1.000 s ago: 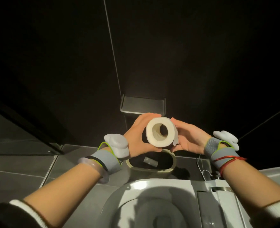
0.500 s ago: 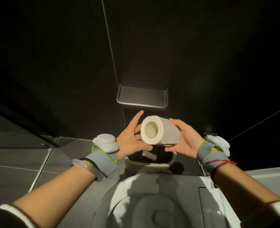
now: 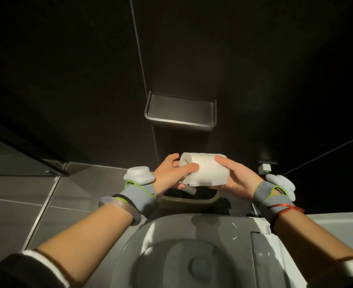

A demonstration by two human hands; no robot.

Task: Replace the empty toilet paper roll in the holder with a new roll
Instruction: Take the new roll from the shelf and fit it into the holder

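While below the holder [image 3: 180, 113], new roll [image 3: 204, 171] between both hands' curled fingers [image 3: 189, 167], seemingly gripped.

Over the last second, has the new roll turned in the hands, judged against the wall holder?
Yes. The new roll earlier showed its open core to the camera; now its axis lies sideways below the wall holder, core toward the left hand, right hand on the other end.

This is a toilet cubicle in a bathroom. A white ceramic toilet with a closed grey oval lid [image 3: 192, 252] fills the lower middle, standing on a floor of large grey tiles [image 3: 15, 208]. Dark panelled walls [image 3: 67, 80] close in tightly, one carrying a brushed-metal wall-mounted paper holder [image 3: 180, 112]. A small olive-rimmed waste bin [image 3: 189, 201] stands between toilet and wall.
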